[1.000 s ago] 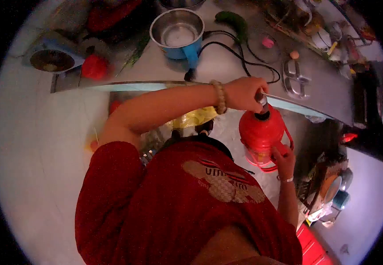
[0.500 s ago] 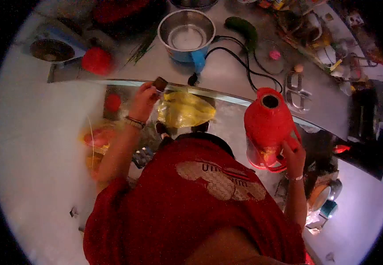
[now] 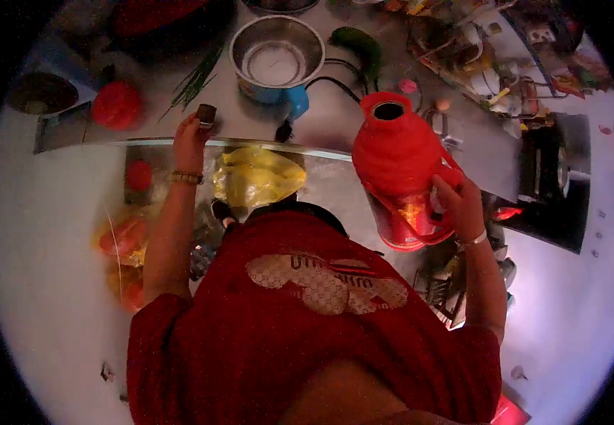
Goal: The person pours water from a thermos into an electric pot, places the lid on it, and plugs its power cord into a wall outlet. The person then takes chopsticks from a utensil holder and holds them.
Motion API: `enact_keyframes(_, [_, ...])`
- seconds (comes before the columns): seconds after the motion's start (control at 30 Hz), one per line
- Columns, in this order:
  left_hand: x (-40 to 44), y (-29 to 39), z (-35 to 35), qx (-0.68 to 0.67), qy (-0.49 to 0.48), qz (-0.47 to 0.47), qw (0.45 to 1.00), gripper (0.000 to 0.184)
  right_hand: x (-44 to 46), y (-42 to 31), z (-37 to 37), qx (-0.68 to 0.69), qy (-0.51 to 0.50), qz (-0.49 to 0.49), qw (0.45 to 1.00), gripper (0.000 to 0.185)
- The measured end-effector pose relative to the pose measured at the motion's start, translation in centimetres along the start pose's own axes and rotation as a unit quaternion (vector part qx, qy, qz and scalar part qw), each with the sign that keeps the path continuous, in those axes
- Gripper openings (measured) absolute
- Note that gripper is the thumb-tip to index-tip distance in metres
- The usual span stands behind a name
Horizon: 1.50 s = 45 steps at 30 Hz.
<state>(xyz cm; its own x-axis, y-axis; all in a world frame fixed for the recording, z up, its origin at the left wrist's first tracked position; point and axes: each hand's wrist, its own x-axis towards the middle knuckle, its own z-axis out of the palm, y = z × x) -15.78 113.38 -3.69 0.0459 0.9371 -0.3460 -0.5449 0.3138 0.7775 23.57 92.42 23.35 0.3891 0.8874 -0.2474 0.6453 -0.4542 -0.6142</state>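
Observation:
Near the counter edge, my left hand (image 3: 189, 138) is closed on a small brown stopper (image 3: 206, 115), pinched at the fingertips. My right hand (image 3: 463, 205) is wrapped round the side handle of a red thermos flask (image 3: 395, 156). The flask leans slightly, its uncovered dark mouth towards the counter and its base nearer my body. Left of the flask, on the counter, stands a blue steel-lined pot (image 3: 277, 60) with a blue handle; its inner bottom shows whitish. What lies inside the flask is hidden.
On the counter (image 3: 321, 131) lie a green cucumber (image 3: 358, 49), a black cable, thin green stalks (image 3: 197, 78) and a red object (image 3: 116, 105). Cluttered dishes stand at the upper right. Below the edge are a yellow bag (image 3: 257, 176) and a bag with reddish contents (image 3: 124, 237).
My left hand has pulled the stopper off the flask's mouth and carried it left to the counter edge. The flask has risen towards the counter and now leans.

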Motion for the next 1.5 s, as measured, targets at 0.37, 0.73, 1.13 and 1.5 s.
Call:
enact_keyframes(0.37, [-1.5,0.6,1.1,0.052,-0.003,0.011,0.999,0.037,4.0,-2.6,-1.2,-0.207,-0.047,-0.187,0.959,0.020])
enact_keyframes(0.73, [-3.3,1.1,1.1,0.076,-0.016,0.035,0.996,0.035,4.9,-8.6,-0.4,-0.142,-0.079,-0.020,0.986,0.030])
enact_keyframes(1.13, [-3.6,0.6,0.4,0.056,-0.018,0.038,0.998,0.036,7.5,-9.4,-0.6,-0.344,-0.118,-0.271,0.891,0.034])
enact_keyframes(1.5, [-3.4,0.3,0.1,0.018,-0.031,0.034,0.999,0.036,8.4,-13.4,0.2,-0.260,-0.133,-0.041,0.956,0.038])
